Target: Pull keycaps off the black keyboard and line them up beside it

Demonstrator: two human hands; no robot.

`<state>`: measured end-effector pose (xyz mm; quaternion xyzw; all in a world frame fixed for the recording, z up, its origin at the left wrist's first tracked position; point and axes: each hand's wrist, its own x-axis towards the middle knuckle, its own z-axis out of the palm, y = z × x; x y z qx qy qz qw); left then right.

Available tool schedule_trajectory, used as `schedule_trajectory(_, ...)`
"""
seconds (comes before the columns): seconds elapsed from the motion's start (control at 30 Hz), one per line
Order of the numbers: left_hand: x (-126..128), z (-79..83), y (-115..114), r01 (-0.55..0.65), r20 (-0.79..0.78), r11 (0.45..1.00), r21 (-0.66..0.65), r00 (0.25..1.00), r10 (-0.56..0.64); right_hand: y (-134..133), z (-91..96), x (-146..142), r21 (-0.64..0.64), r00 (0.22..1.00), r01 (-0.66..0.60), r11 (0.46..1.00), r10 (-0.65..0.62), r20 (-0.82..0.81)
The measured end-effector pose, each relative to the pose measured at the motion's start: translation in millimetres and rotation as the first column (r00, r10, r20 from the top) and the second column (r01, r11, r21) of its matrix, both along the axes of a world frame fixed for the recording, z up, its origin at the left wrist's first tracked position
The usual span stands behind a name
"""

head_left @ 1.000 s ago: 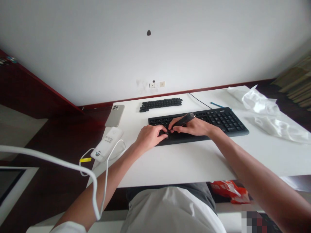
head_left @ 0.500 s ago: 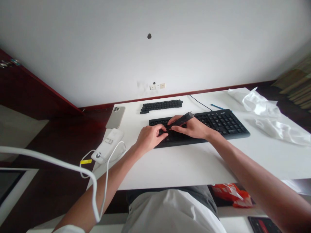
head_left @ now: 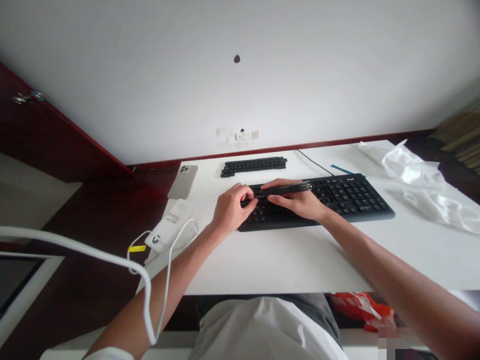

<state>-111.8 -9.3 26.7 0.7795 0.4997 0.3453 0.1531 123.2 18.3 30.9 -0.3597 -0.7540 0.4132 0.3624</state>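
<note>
A black computer keyboard [head_left: 360, 195] lies on the white table, with bare key positions showing near my hands. My right hand [head_left: 300, 200] is closed around a slim black-handled tool [head_left: 285, 189], held almost level over the keyboard; a thin tip points left. Its exact kind is unclear. My left hand [head_left: 232, 207] is pinched at the keyboard's left end, beside the tool's tip. Whatever sits between its thumb and index finger is too small to make out. Behind the keyboard, loose black keycaps [head_left: 255, 164] stand in rows.
On the left are a phone [head_left: 183, 181] and a white device [head_left: 170, 225] with a looping white cable [head_left: 146, 285]. A blue stick [head_left: 341, 169] lies behind the keyboard. Crumpled white plastic [head_left: 412, 162] covers the right side. An orange bag [head_left: 360, 307] shows below the table edge.
The tool in my right hand has tilted flatter, its rear end swinging right and down. My left hand stays pinched near its tip. The whole view has shifted slightly.
</note>
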Motion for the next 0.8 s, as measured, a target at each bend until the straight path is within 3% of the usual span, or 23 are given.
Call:
schedule_trajectory(0.17, -2.2, -7.7, 5.8, -0.006, -0.013, 1.0, -0.025, 1.0, 0.006, 4.8, -13.5, -2.9, -0.09, 0.998, 0.021, 0.996, -0.027, -0.059)
schedule_trajectory(0.3, -2.1, -11.3, 7.1, -0.003, 0.027, 1.0, -0.013, 1.0, 0.003, 5.3, -13.9, -4.4, -0.156, 0.993, 0.038, 0.987, -0.055, -0.106)
schedule_trajectory(0.63, -3.9, -3.5, 3.5, 0.011, 0.166, 0.993, 0.119, 0.986, -0.031, 1.8, -9.8, -8.4, -0.299, 0.958, -0.016, 0.954, -0.071, -0.277)
schedule_trajectory(0.8, -5.3, -2.5, 2.3, 0.007, 0.15, 0.992, 0.126, 0.988, -0.026, -1.8, -13.0, -12.8, -0.336, 0.947, -0.056, 0.94, -0.057, -0.317)
